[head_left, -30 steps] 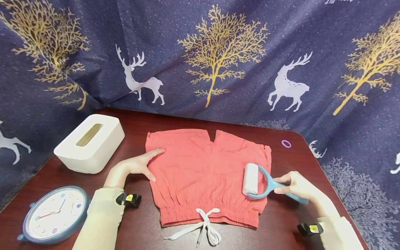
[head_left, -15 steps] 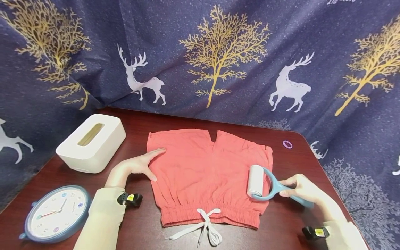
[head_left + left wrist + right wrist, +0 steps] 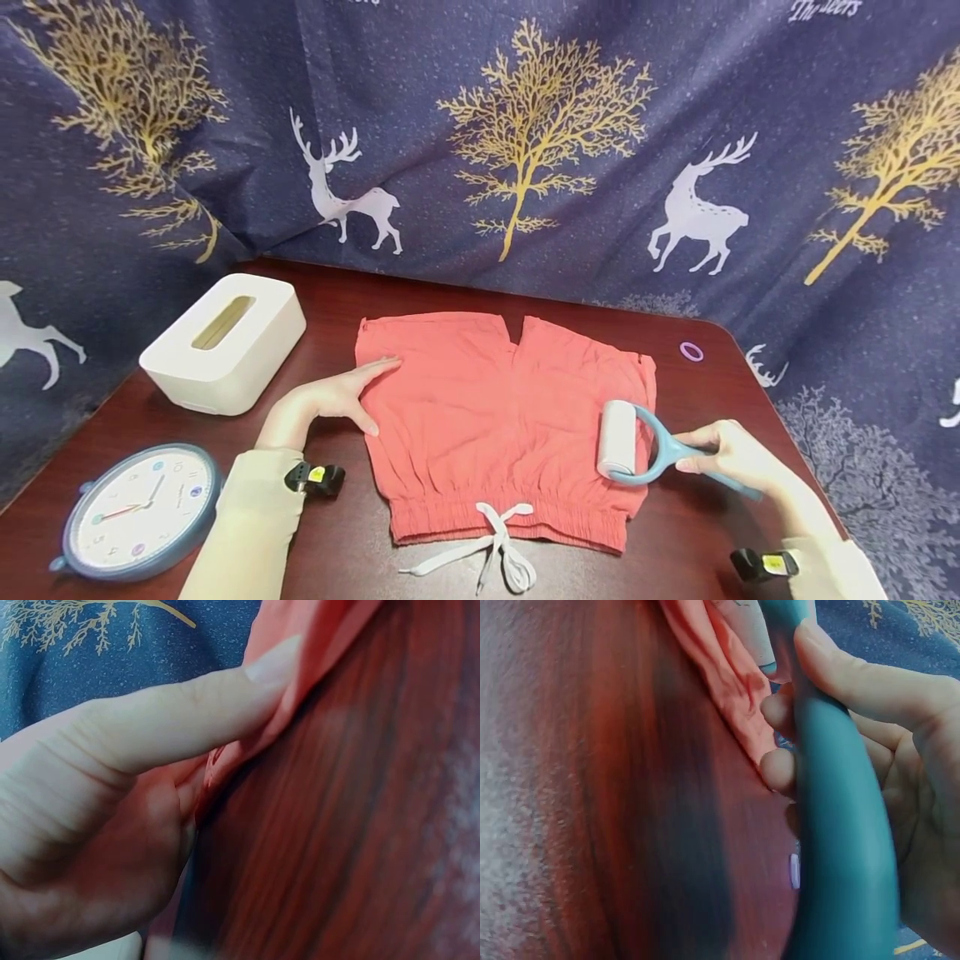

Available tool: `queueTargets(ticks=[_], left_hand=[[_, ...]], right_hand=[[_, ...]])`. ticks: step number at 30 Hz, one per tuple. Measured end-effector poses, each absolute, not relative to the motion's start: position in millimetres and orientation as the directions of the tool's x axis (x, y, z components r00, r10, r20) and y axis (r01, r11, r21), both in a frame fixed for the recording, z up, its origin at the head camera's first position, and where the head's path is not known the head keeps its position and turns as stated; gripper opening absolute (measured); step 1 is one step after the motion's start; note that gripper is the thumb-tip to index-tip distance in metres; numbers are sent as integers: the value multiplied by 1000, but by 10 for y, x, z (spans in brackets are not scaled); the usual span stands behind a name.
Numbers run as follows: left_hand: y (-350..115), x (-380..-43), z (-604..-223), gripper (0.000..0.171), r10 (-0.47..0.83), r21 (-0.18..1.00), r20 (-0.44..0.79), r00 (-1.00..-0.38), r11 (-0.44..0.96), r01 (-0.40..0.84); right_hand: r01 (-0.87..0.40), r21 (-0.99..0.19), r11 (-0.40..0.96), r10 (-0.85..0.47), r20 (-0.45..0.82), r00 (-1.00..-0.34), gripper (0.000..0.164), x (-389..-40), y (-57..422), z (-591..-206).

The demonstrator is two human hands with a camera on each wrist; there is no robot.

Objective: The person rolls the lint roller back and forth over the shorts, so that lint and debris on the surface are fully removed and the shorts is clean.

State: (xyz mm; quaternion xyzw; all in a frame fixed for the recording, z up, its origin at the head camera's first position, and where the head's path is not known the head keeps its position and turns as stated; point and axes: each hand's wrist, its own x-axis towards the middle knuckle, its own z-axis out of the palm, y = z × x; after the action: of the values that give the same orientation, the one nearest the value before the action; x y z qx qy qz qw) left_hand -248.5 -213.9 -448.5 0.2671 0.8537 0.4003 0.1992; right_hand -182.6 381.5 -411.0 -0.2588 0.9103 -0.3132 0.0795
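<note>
Coral shorts with a white drawstring lie flat on the table, waistband toward me. My left hand rests on their left edge, thumb and fingers spread; in the left wrist view the thumb lies on the fabric. The right hand grips the blue handle of a lint roller, fingers curled round it. Its white roll sits on the right side of the shorts, near the outer edge.
A white tissue box stands at the back left, and a blue alarm clock lies in front of it. A small purple ring is at the right rear. Behind the table hangs a dark blue patterned cloth.
The lint roller and my right hand have shifted a little to the right, toward the shorts' outer edge. My left hand has kept its place on the fabric.
</note>
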Motion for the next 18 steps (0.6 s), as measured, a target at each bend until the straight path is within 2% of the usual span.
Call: queueTargets(ticks=[8, 18], left_hand=[[-2140, -2489, -4491, 115, 615, 787, -117, -780, 536, 305], [-2146, -2494, -4517, 115, 612, 778, -120, -782, 547, 309]], right_hand=[[-422, -599, 680, -492, 55, -869, 24, -1796, 3766, -4058], [-390, -632, 670, -452, 70, -889, 27, -1797, 3790, -4006]])
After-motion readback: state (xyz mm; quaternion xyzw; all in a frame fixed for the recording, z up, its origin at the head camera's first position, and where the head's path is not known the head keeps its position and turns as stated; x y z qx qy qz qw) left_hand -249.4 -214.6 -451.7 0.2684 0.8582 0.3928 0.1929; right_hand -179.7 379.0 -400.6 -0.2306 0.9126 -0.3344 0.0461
